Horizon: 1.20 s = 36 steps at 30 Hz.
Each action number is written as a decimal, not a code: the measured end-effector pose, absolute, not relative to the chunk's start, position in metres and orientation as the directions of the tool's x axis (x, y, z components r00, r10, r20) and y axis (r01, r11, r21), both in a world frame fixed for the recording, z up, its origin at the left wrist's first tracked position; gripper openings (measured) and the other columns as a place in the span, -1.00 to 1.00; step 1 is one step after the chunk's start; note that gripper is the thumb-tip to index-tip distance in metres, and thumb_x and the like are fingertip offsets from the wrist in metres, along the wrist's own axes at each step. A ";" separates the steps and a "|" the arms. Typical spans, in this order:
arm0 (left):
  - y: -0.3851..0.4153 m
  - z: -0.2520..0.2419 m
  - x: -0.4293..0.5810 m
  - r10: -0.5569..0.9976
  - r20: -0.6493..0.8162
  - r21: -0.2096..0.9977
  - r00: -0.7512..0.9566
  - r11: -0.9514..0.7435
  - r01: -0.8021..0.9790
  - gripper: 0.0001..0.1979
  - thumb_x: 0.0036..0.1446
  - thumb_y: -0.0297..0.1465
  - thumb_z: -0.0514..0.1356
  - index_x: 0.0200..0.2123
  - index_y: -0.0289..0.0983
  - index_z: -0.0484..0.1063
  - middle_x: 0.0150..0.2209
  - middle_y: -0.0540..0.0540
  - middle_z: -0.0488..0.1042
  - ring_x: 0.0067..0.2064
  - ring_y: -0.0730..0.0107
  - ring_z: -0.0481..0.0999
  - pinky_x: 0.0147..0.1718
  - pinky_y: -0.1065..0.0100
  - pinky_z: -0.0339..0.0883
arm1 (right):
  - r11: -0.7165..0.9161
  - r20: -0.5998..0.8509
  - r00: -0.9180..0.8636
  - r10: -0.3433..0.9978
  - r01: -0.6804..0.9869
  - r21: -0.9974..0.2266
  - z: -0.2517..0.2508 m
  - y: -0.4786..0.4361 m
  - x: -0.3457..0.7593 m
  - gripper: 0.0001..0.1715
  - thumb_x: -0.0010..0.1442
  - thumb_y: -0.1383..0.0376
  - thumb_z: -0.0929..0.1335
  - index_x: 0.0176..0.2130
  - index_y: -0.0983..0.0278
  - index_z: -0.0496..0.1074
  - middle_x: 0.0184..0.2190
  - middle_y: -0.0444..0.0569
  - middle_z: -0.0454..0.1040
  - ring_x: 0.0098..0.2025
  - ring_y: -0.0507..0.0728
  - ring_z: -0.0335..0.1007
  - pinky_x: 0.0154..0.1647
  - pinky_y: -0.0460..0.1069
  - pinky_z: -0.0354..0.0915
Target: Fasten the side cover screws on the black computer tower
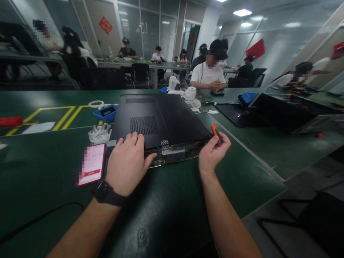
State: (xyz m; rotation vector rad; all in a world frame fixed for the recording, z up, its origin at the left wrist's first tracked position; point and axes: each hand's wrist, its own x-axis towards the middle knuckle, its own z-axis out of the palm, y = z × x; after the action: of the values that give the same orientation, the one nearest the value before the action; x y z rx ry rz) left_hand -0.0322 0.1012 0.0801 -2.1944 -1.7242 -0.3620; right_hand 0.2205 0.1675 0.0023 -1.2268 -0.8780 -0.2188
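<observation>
A black computer case [177, 116] lies flat on the green table, its vented panel facing up and its rear ports towards me. My left hand [126, 161] rests on the near left corner of the case, fingers stretched over the panel and thumb apart. At the near right corner, my right hand [215, 150] is closed around a screwdriver [214, 129] with an orange and black handle. The screwdriver's handle points up and away from me; I cannot make out where its tip is. Left of the case lies a phone [92, 164] with a lit screen.
White gloves [99, 134] and a blue parts bin [105, 113] sit left of the case. A small white fan [190, 94] stands behind it. Another opened black case [287, 111] is at the right. Across the table sits a person in a white shirt [209, 75].
</observation>
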 end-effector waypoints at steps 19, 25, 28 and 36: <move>0.101 0.078 -0.034 0.855 0.463 -0.099 0.235 -0.214 0.972 -0.56 0.28 -0.17 0.20 0.04 -0.42 0.44 0.14 -0.43 0.50 0.08 -0.16 0.54 0.07 0.00 0.41 | 0.348 0.686 0.689 0.236 0.599 -0.721 -0.002 0.189 0.208 -0.63 0.42 0.10 0.18 0.08 0.27 0.23 0.00 0.19 0.44 0.01 0.20 0.52 0.16 0.23 0.39; 0.103 0.074 -0.029 0.841 0.494 -0.090 0.221 -0.203 0.975 -0.56 0.30 -0.17 0.18 0.06 -0.41 0.44 0.14 -0.42 0.51 0.07 -0.16 0.54 0.06 0.00 0.40 | 0.364 0.691 0.675 0.259 0.595 -0.717 -0.004 0.201 0.214 -0.63 0.42 0.12 0.16 0.09 0.26 0.20 -0.03 0.17 0.47 -0.01 0.19 0.54 0.13 0.21 0.41; 0.103 0.072 -0.026 0.835 0.508 -0.073 0.211 -0.203 0.977 -0.55 0.30 -0.18 0.17 0.09 -0.41 0.44 0.15 -0.42 0.50 0.08 -0.15 0.54 0.08 0.00 0.40 | 0.386 0.698 0.657 0.286 0.587 -0.711 -0.003 0.206 0.220 -0.65 0.42 0.14 0.16 0.09 0.26 0.20 -0.06 0.14 0.47 -0.02 0.17 0.53 0.14 0.20 0.40; 0.104 0.071 -0.025 0.823 0.531 -0.035 0.200 -0.215 0.976 -0.54 0.28 -0.18 0.20 0.09 -0.40 0.44 0.17 -0.40 0.50 0.13 -0.15 0.53 0.12 -0.01 0.39 | 0.339 0.777 0.589 0.224 0.700 -0.628 -0.001 0.183 0.218 -0.62 0.40 0.13 0.23 0.10 0.27 0.30 0.03 0.15 0.43 0.10 0.21 0.44 0.22 0.25 0.35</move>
State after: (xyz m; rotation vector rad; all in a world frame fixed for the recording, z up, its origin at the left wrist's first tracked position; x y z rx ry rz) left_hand -0.0255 0.1036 0.0711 -2.1176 -1.6848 -0.5765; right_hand 0.2183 0.1830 -0.0010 -1.2223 -0.9362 -0.3779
